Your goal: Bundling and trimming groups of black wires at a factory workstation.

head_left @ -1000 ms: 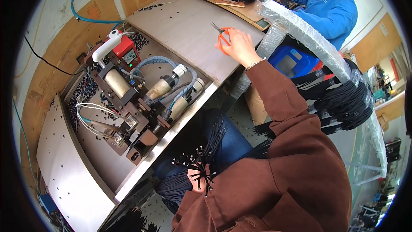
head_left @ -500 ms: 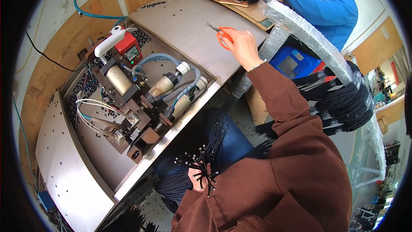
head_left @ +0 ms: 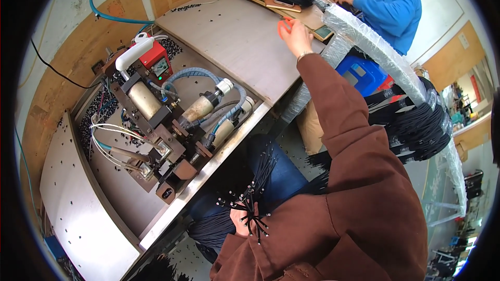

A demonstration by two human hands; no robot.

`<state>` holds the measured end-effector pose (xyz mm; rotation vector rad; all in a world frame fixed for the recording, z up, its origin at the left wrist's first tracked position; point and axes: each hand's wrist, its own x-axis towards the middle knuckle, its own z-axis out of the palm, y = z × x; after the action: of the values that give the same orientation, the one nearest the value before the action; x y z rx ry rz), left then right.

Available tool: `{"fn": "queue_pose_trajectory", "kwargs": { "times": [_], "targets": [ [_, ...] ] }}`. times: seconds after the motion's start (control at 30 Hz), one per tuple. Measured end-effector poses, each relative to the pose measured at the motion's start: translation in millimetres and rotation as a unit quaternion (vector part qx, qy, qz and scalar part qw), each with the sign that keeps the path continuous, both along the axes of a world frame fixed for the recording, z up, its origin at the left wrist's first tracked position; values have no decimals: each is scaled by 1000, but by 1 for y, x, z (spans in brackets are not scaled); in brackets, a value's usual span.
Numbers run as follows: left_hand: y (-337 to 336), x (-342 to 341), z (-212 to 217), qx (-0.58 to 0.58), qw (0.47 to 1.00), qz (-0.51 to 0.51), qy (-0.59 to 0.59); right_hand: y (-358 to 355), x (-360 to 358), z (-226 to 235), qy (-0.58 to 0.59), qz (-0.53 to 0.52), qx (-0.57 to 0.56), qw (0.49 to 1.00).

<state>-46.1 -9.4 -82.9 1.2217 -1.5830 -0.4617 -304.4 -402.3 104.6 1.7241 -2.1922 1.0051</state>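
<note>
My right hand (head_left: 298,39) is stretched far out over the grey worktop, closed on a pair of scissors (head_left: 284,27). Only the orange handle loops show; the blades cannot be made out. Low over my lap, my left hand (head_left: 238,219) is wrapped round a bundle of black cables (head_left: 252,211). Their cut-looking, pale-tipped ends fan out above the fist. More of the black strands (head_left: 211,229) hang across my legs to the left.
Left of me a bench machine (head_left: 156,119) with cylinders and hoses stands in a recess strewn with small black bits. A plastic-wrapped frame (head_left: 375,36) carries black cable bundles (head_left: 416,130) on the right. Beyond it a person in blue (head_left: 390,13) handles cables; a blue bin (head_left: 362,75) stands below.
My right hand has moved farther away with the scissors, and their blades no longer show. My left hand stays nearly in place. The other person's hands have shifted right and lower.
</note>
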Motion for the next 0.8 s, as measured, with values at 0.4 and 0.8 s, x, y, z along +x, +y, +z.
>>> {"fn": "queue_pose_trajectory", "kwargs": {
  "times": [0.4,0.8],
  "targets": [
    [2,2,-36,-22,999,-4,-48,-111,-121,-2,-58,-282,84,954],
    [1,6,-16,20,996,-72,-40,-136,-124,-25,48,-226,-123,965]
  ]
}}
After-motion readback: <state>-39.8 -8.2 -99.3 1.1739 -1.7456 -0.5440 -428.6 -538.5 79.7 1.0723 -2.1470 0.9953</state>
